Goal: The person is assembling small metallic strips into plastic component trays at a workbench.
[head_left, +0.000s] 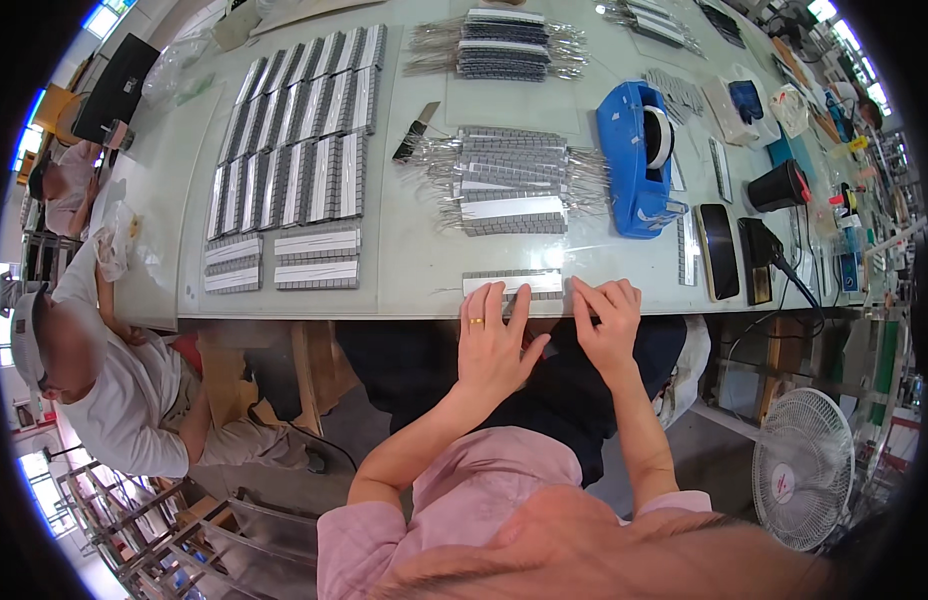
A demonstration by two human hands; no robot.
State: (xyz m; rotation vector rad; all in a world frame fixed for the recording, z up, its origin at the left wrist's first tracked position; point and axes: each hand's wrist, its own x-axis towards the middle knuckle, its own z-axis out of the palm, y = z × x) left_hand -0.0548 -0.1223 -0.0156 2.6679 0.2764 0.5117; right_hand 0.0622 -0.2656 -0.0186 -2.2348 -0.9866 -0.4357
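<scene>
The left hand (pixel 492 340) rests, fingers spread, on a grey-and-white strip (pixel 512 279) at the frame's centre, near the edge of the table (pixel 409 265); whether the right hand (pixel 609 325), by the strip's right end, pinches anything, I can't tell. It looks like steadying, calling next for even pressure; no writing is legible there.

Honestly can't read any text here. There's a small pale mark on the black box (pixel 117 88) around 10 o'clock and a red squiggle on the hub of the fan (pixel 804 470) near 4 o'clock, both too tiny to make out.
</scene>
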